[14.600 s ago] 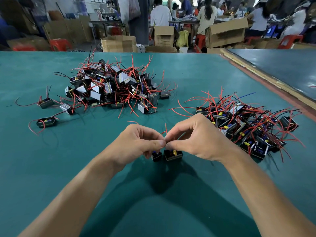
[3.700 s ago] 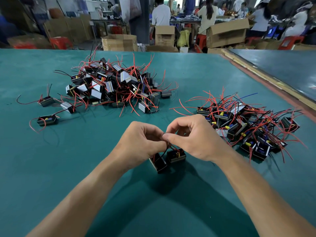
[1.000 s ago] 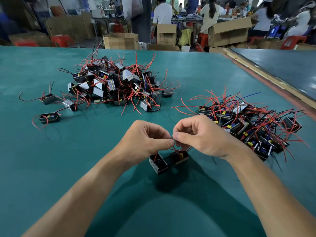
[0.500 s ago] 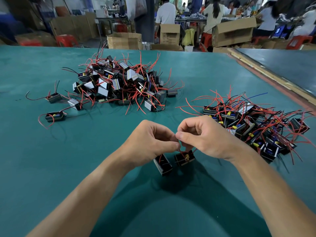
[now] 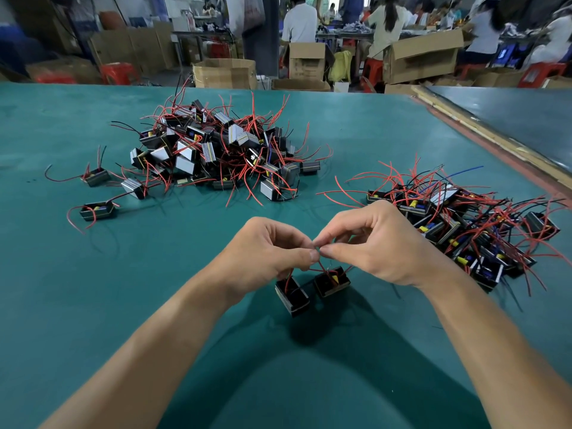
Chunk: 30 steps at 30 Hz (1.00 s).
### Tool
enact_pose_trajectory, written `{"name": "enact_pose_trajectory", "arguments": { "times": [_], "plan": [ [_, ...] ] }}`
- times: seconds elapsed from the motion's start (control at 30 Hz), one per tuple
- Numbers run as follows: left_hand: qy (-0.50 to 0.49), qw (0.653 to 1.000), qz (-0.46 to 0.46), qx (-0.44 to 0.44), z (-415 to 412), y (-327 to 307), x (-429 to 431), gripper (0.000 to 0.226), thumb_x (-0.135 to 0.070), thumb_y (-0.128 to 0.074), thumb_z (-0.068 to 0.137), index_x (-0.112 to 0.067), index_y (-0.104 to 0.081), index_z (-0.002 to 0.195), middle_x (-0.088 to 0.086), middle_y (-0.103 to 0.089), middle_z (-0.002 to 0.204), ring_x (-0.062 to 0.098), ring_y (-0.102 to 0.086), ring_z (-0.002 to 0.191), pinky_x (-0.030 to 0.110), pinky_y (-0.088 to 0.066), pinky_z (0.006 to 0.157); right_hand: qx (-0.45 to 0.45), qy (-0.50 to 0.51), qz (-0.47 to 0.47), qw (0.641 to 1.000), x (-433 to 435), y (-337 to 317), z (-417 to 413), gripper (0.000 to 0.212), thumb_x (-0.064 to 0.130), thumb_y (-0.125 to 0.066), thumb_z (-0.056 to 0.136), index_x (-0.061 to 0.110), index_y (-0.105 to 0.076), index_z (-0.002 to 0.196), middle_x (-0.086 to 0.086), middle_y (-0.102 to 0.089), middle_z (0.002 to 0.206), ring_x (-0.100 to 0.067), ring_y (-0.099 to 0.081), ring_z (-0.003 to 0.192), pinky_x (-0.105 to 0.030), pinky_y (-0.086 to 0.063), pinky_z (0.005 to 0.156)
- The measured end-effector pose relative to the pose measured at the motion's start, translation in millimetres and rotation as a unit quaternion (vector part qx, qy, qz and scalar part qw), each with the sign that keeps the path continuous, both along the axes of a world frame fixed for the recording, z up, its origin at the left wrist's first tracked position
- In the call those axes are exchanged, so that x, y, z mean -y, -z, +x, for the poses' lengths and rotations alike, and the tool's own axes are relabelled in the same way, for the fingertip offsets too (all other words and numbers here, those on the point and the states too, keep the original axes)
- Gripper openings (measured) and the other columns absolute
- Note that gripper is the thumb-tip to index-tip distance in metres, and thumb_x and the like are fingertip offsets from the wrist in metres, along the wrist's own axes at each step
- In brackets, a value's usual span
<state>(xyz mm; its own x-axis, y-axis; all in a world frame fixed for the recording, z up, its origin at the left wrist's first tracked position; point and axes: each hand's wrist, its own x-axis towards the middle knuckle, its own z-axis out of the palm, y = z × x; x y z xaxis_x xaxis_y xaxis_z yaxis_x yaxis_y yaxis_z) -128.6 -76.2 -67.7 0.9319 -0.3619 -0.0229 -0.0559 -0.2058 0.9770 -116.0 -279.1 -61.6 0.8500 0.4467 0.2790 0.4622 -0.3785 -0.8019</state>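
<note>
Both hands met over the near middle of the green table (image 5: 148, 305). The left hand (image 5: 269, 252) had its fingers curled, with thumb and forefinger pinching the thin red wires (image 5: 323, 269). The right hand (image 5: 377, 246) pinched the same wires, its fingertips touching those of the left. The wire ends themselves were hidden between the fingertips.

The wires ran down to 2 small black modules just below the hands. The left module (image 5: 292, 297) sat tilted, its open top turned toward the left hand. The right module (image 5: 331, 281) lay just beside it, with a yellow part showing inside. Whether the 2 hung from the wires or rested on the table could not be told.

Farther back on the left lay a big pile of modules (image 5: 216, 150) tangled in red wires, with 3 loose ones (image 5: 97, 210) near its left edge. A second pile (image 5: 464, 221) lay just beyond the right hand. Cardboard boxes (image 5: 224, 72) and seated people filled the background.
</note>
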Motion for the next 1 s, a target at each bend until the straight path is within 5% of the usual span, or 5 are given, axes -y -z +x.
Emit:
{"name": "enact_pose_trajectory", "arguments": {
  "times": [0.37, 0.5, 0.67, 0.77, 1.0],
  "plan": [
    [-0.03, 0.999, 0.031, 0.021, -1.8, 1.1, 2.9, 0.008, -0.011, -0.081, 0.075, -0.013, -0.077, 0.069, 0.0, -0.067, 0.058, 0.013, -0.049, 0.054, 0.022, -0.039, 0.05, -0.029, -0.01, -0.079, 0.996, -4.6, -1.6, -3.1, 0.017, 0.005, -0.067, 0.089, 0.016, -0.071, 0.075, 0.01, -0.067, 0.062, 0.001, -0.056, 0.055, -0.016, -0.045, 0.058],
    [-0.04, 0.989, 0.092, 0.11, -5.9, 4.5, 7.8, 0.013, -0.009, -0.079, 0.076, -0.017, -0.075, 0.067, -0.006, -0.064, 0.054, 0.006, -0.047, 0.047, 0.02, -0.038, 0.048, -0.119, -0.003, -0.119, 0.986, -4.2, -3.9, -4.4, 0.025, 0.007, -0.061, 0.094, 0.021, -0.064, 0.073, 0.013, -0.059, 0.053, -0.006, -0.052, 0.049, -0.026, -0.048, 0.052],
    [-0.032, 0.957, 0.16, 0.24, -9.8, 6.6, 11.3, 0.019, -0.012, -0.076, 0.077, -0.026, -0.072, 0.065, -0.012, -0.059, 0.052, 0.004, -0.043, 0.042, 0.016, -0.034, 0.044, -0.22, -0.011, -0.139, 0.966, -1.0, -7.6, -7.0, 0.024, 0.011, -0.054, 0.1, 0.015, -0.06, 0.077, 0.01, -0.051, 0.053, -0.004, -0.043, 0.041, -0.019, -0.037, 0.04],
    [-0.027, 0.965, 0.151, 0.212, -9.5, 6.3, 11.2, 0.017, -0.013, -0.074, 0.079, -0.026, -0.072, 0.068, -0.013, -0.059, 0.052, 0.004, -0.044, 0.041, 0.016, -0.034, 0.043, -0.232, -0.01, -0.112, 0.966, 0.3, -8.6, -7.5, 0.023, 0.011, -0.055, 0.099, 0.015, -0.06, 0.077, 0.011, -0.054, 0.052, -0.006, -0.045, 0.044, -0.019, -0.037, 0.041],
    [-0.01, 0.997, 0.034, 0.064, -1.0, -0.2, 1.3, 0.014, -0.007, -0.074, 0.084, -0.014, -0.072, 0.072, 0.002, -0.064, 0.064, 0.017, -0.048, 0.061, 0.031, -0.038, 0.059, -0.051, -0.025, -0.059, 0.997, 2.0, -7.9, -4.0, 0.02, -0.001, -0.074, 0.082, 0.019, -0.072, 0.08, 0.006, -0.073, 0.075, -0.004, -0.061, 0.062, -0.016, -0.047, 0.06]
  ]
}}
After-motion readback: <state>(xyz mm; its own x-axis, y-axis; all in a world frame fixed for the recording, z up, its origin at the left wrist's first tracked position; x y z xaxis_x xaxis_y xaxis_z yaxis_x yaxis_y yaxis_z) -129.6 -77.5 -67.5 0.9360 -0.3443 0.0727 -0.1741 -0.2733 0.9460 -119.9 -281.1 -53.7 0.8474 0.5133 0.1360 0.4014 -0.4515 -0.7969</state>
